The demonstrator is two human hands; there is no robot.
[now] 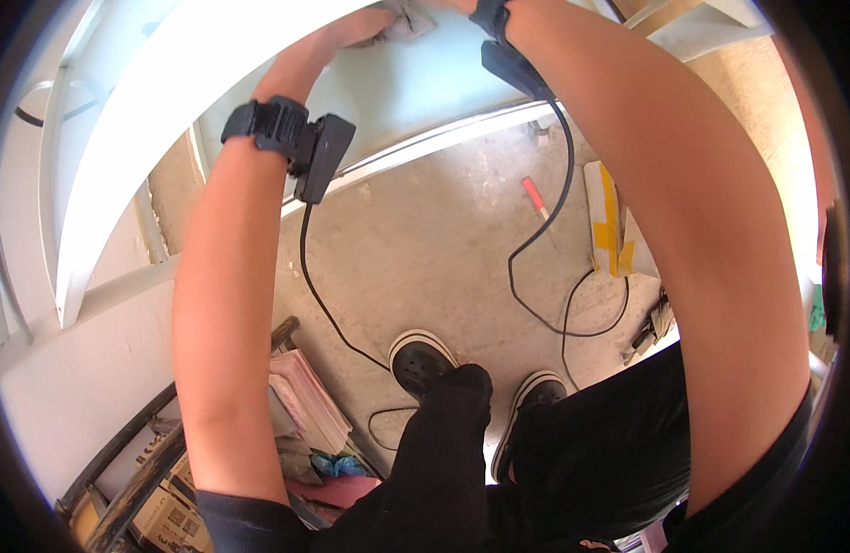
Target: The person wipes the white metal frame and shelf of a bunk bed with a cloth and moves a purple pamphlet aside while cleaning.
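Observation:
At the top of the head view my left hand (367,26) is on a bunched grey cloth (410,22), against a pale, glossy panel (425,76) with a white frame edge. Glare and the view's rim hide part of that hand. Only a sliver of my right hand (458,4) shows at the top edge, close to the cloth; its fingers are out of sight. A black strap with a small device (326,159) is around my left wrist. Another black device (515,69) sits by my right wrist, and cables hang from both.
Black cables (570,334) trail over the concrete floor (397,256) around my feet. A red-handled tool (533,193) and a yellow-taped package (605,214) lie to the right. Lower left, a dark rack (131,477) stands near cardboard boxes (169,518) and stacked pink paper (314,401).

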